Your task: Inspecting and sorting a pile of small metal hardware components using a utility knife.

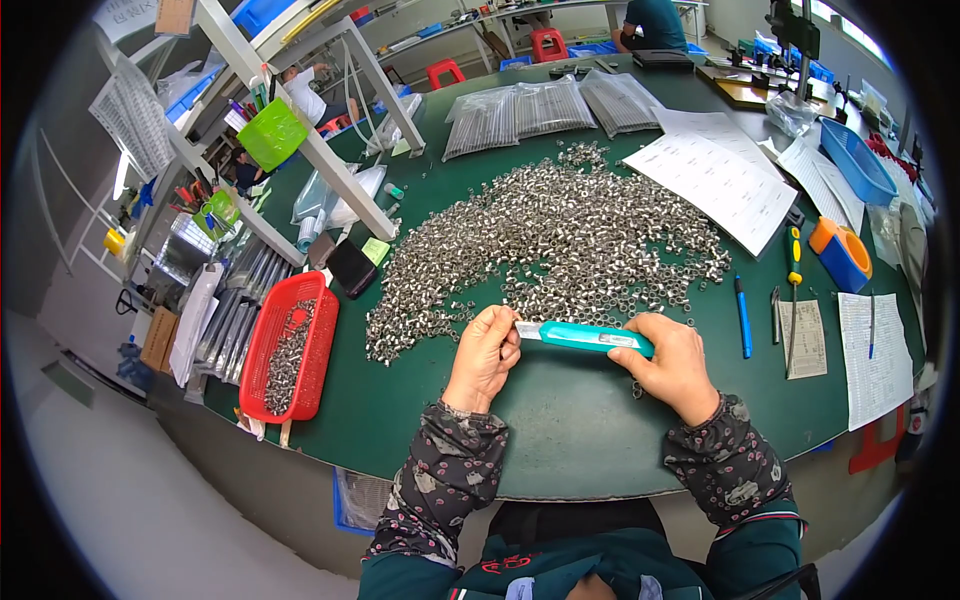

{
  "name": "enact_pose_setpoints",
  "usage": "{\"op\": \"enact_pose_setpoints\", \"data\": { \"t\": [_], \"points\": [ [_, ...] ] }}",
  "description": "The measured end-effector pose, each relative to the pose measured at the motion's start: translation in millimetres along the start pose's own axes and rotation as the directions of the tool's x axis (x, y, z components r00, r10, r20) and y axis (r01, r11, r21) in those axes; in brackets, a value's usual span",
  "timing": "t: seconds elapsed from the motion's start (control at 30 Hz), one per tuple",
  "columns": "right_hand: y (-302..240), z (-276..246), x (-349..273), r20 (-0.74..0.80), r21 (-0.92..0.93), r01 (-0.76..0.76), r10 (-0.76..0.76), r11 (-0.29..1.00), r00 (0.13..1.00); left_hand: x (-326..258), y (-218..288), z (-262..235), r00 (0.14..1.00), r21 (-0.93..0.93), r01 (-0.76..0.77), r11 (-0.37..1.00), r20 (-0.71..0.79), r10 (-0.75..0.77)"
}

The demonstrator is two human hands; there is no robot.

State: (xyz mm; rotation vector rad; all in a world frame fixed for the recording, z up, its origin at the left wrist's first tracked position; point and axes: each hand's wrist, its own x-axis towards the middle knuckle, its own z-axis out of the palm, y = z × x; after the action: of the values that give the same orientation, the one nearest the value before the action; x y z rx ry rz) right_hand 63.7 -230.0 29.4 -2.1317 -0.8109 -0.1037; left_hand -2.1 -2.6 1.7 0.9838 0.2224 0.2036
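Note:
My right hand [672,362] is closed around the back end of a teal utility knife [580,336], which lies level above the near part of the table. Its blade points left and reaches the fingertips of my left hand [486,350]. Thumb and forefinger of that hand are pinched together at the blade tip; whatever they hold there is too small to make out. Just beyond both hands spreads a wide heap of small metal rings [560,230] on the green tabletop [570,430]. A few loose rings lie under my right hand.
At left stands a red plastic basket [325,350] with more rings. Bagged metal tubes [555,108] and paper sheets [720,180] lie at the back. To the right are a blue pen [742,315], a screwdriver [793,262] and an orange-blue tape dispenser [840,255]. A white shelf post [330,165] rises back left.

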Motion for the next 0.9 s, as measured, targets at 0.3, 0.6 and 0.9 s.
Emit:
{"op": "enact_pose_setpoints", "data": {
  "t": [0.3, 0.6, 0.9],
  "points": [
    [0.0, -0.7, -0.2, 0.001, 0.003, 0.022, -0.022, 1.000, 1.000, 0.2, 3.3, -1.4, 0.999, 0.073, 0.015, 0.997, -0.037, -0.012],
    [-0.7, -2.8, -0.1, 0.028, 0.001, 0.029, -0.029, 1.000, 0.999, -1.2, 16.0, -2.7, 0.992, 0.196, 0.122, 0.973, -0.032, -0.118],
    [-2.4, -6.7, 0.4, 0.045, -0.046, 0.087, -0.085, 0.995, 0.995, -1.1, 24.3, -14.5, 0.940, 0.251, 0.293, 0.923, 0.102, -0.326]
  ]
}}
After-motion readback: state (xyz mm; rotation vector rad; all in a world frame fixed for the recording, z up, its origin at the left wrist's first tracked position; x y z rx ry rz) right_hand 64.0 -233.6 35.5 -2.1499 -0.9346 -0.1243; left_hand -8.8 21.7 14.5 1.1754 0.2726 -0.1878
